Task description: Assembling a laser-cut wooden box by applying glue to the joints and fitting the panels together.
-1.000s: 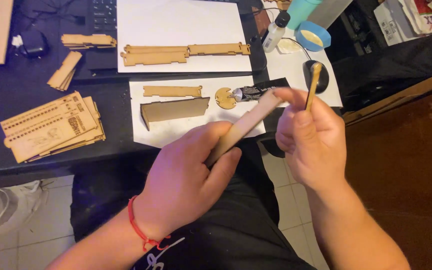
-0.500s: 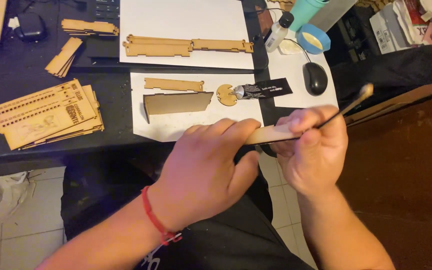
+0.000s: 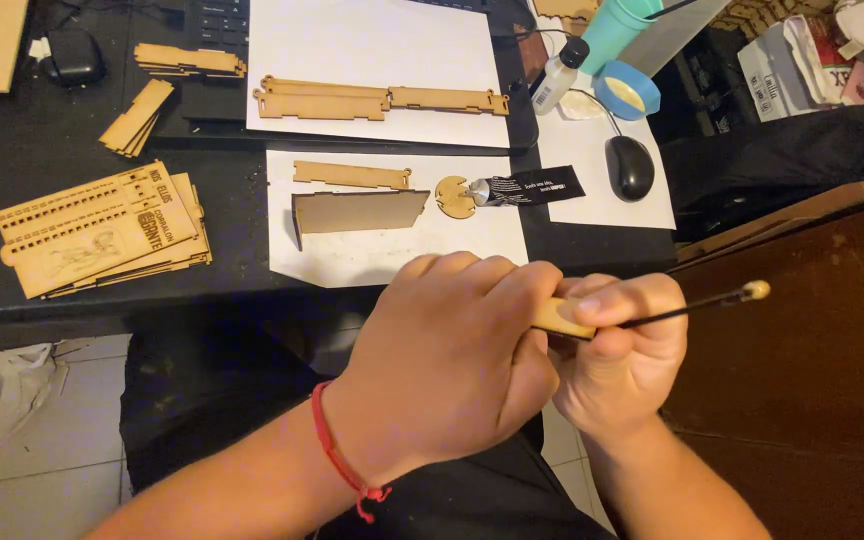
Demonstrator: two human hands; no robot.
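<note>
Wooden strip (image 3: 562, 318): gripped between both hands, mostly hidden, long axis apparently left-right.
Left hand (image 3: 452, 365): curled tight around it.
Right hand (image 3: 622, 360): pinching thin black brush (image 3: 692, 305), tip pointing right.

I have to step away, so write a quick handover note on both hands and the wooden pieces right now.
Left hand: closed around a wooden strip, held over the lap below the desk edge.
Right hand: pinching a thin brush by its handle, light tip pointing right, against the strip's end.
On the desk: black glue tube with its nozzle on a round wooden disc, a folded card piece, slotted wooden strips on white paper.
Done: some strips already laid end to end.
Left: flat laser-cut sheets remain stacked at left.
</note>
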